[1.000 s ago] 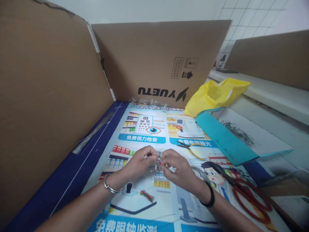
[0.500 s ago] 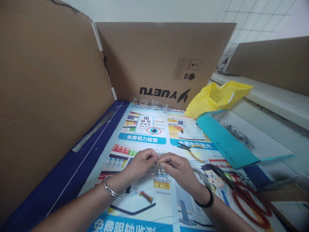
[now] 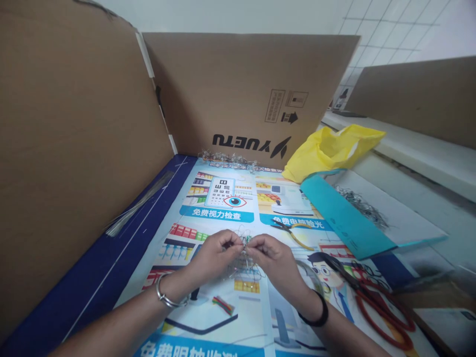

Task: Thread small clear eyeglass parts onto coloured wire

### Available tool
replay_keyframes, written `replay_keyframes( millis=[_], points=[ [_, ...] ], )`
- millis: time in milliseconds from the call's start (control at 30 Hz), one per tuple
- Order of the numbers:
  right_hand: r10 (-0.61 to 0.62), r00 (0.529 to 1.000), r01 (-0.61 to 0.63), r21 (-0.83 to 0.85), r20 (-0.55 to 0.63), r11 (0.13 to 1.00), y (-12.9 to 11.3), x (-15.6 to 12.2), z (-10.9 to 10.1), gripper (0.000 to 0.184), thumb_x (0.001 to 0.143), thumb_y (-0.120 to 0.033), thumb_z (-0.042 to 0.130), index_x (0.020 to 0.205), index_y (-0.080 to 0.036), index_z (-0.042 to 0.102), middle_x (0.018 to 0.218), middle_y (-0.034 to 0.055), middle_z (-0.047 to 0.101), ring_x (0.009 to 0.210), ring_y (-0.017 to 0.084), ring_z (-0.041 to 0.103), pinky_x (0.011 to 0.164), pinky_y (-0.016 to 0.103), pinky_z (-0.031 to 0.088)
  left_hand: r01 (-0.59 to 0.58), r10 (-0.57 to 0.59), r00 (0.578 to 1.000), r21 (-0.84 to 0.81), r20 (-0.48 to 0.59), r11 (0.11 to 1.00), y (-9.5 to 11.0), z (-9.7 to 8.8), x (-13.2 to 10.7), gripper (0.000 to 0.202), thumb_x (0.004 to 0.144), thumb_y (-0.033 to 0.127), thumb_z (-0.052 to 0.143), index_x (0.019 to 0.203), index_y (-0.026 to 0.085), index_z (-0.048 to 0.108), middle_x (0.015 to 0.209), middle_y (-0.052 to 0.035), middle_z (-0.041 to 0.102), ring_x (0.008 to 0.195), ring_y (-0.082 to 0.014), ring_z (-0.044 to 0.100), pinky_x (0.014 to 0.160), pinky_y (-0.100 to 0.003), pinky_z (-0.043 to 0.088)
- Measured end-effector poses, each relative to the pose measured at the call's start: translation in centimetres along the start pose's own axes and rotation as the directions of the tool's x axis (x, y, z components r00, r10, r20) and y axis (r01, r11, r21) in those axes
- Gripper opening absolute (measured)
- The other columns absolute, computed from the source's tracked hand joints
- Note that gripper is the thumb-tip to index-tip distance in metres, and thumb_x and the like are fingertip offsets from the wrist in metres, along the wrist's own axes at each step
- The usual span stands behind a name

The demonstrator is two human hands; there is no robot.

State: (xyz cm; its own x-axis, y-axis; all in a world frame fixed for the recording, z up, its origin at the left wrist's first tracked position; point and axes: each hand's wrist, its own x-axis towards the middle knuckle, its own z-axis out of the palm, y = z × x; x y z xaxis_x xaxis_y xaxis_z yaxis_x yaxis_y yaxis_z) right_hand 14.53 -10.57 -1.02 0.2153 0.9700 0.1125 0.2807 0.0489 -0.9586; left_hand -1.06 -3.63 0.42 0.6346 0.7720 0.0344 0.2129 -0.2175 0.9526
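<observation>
My left hand and my right hand meet over the printed sheet, thumb and forefinger of each pinched together. Between and below the fingertips is a loose tangle of thin wire with fine loops sticking out above and below. Both hands seem to grip its strands; the exact spot is too small to make out. Just below lies a small bundle of coloured strips. Beyond my right hand rest pliers with yellow handles. Red-handled scissors lie to the right.
A teal box holding a heap of wire pieces stands right, with a yellow bag behind it. Cardboard panels wall the back and left. Finished-looking wire pieces line the back; straight wires lie left.
The fingertips of both hands have shifted slightly around the wire tangle, and the right-hand fingers sit a little differently. The whole view has drifted slightly; the other things stay in place.
</observation>
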Motion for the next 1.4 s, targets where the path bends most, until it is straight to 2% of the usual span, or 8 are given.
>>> replay_keyframes(
  millis=[100, 200, 267, 400, 533, 1033, 1200, 1400],
  points=[
    [-0.005, 1.000, 0.004, -0.035, -0.028, 0.999, -0.1, 0.1, 0.0, 0.002, 0.075, -0.020, 0.061, 0.076, -0.019, 0.062, 0.072, -0.0004, 0.063, 0.066, 0.012, 0.056, 0.060, 0.023, 0.044, -0.109, 0.109, 0.994, 0.018, 0.003, 0.994, 0.0, -0.1, 0.0, 0.011, 0.081, 0.022, 0.050, 0.073, 0.016, 0.054, 0.075, -0.0009, 0.055, 0.072, -0.0133, 0.050, 0.069, -0.026, 0.040],
    [-0.024, 1.000, 0.024, -0.013, -0.001, 1.000, 0.0, 0.1, 0.0, 0.005, 0.075, -0.018, 0.059, 0.080, -0.020, 0.061, 0.073, -0.0012, 0.063, 0.065, 0.012, 0.057, 0.059, 0.022, 0.045, -0.232, 0.233, 0.969, -0.024, 0.076, 0.972, -0.3, -0.3, 0.0, 0.012, 0.084, 0.022, 0.048, 0.076, 0.016, 0.054, 0.080, -0.0023, 0.056, 0.077, -0.0138, 0.051, 0.074, -0.027, 0.040],
    [-0.029, 0.999, 0.029, 0.002, 0.025, 1.000, 0.1, 0.1, 0.0, 0.007, 0.075, -0.017, 0.058, 0.081, -0.020, 0.060, 0.073, -0.0013, 0.063, 0.065, 0.012, 0.057, 0.059, 0.022, 0.045, -0.246, 0.254, 0.961, -0.079, 0.112, 0.966, -0.6, -0.4, 0.1, 0.011, 0.085, 0.022, 0.049, 0.078, 0.016, 0.054, 0.083, -0.0026, 0.057, 0.079, -0.0138, 0.052, 0.075, -0.027, 0.041],
    [-0.035, 0.999, 0.036, -0.034, 0.035, 0.999, 0.1, 0.1, 0.0, 0.006, 0.074, -0.015, 0.056, 0.078, -0.019, 0.059, 0.071, -0.0010, 0.061, 0.064, 0.012, 0.056, 0.058, 0.022, 0.045, -0.158, 0.186, 0.973, -0.191, 0.137, 0.969, -1.1, -0.5, 0.2, 0.010, 0.087, 0.023, 0.048, 0.082, 0.017, 0.054, 0.087, -0.0026, 0.058, 0.082, -0.0135, 0.053, 0.078, -0.027, 0.040],
    [-0.040, 0.998, 0.043, -0.074, 0.041, 0.996, -0.1, 0.1, 0.0, 0.006, 0.074, -0.015, 0.056, 0.077, -0.019, 0.059, 0.070, -0.0012, 0.060, 0.062, 0.012, 0.054, 0.058, 0.022, 0.045, -0.113, 0.143, 0.981, -0.211, 0.133, 0.971, -1.0, -0.6, 0.2, 0.010, 0.087, 0.022, 0.048, 0.081, 0.017, 0.054, 0.083, -0.0012, 0.056, 0.079, -0.0124, 0.052, 0.075, -0.025, 0.040],
    [-0.042, 0.997, 0.044, -0.033, 0.069, 0.998, 0.0, -0.2, 1.1, 0.008, 0.071, -0.012, 0.055, 0.072, -0.019, 0.053, 0.065, -0.0040, 0.056, 0.059, 0.010, 0.052, 0.057, 0.021, 0.043, -0.096, 0.091, 0.991, 0.049, 0.100, 0.994, -0.1, 0.2, -0.1, 0.012, 0.084, 0.020, 0.043, 0.073, 0.017, 0.047, 0.069, 0.0032, 0.047, 0.065, -0.0113, 0.043, 0.061, -0.023, 0.034],
    [-0.064, 0.998, 0.064, -0.071, 0.013, 0.995, 0.0, -0.3, 1.1, 0.008, 0.071, -0.013, 0.056, 0.075, -0.019, 0.055, 0.067, -0.0027, 0.058, 0.060, 0.011, 0.053, 0.057, 0.022, 0.044, 0.006, -0.001, 0.999, -0.110, 0.046, 0.994, -0.4, -0.3, 0.1, 0.009, 0.078, 0.020, 0.054, 0.073, 0.017, 0.047, 0.067, 0.0034, 0.049, 0.062, -0.0098, 0.044, 0.059, -0.022, 0.035],
    [-0.110, 0.994, 0.109, -0.093, -0.014, 0.990, 0.2, -0.3, 0.8, 0.009, 0.071, -0.013, 0.057, 0.076, -0.020, 0.055, 0.068, -0.0020, 0.058, 0.061, 0.012, 0.053, 0.058, 0.024, 0.045, 0.132, -0.106, 0.986, -0.212, 0.130, 0.968, -0.4, -0.9, 0.4, 0.014, 0.069, 0.022, 0.064, 0.070, 0.015, 0.052, 0.064, 0.0032, 0.051, 0.056, -0.0081, 0.044, 0.055, -0.022, 0.034]
  ],
)
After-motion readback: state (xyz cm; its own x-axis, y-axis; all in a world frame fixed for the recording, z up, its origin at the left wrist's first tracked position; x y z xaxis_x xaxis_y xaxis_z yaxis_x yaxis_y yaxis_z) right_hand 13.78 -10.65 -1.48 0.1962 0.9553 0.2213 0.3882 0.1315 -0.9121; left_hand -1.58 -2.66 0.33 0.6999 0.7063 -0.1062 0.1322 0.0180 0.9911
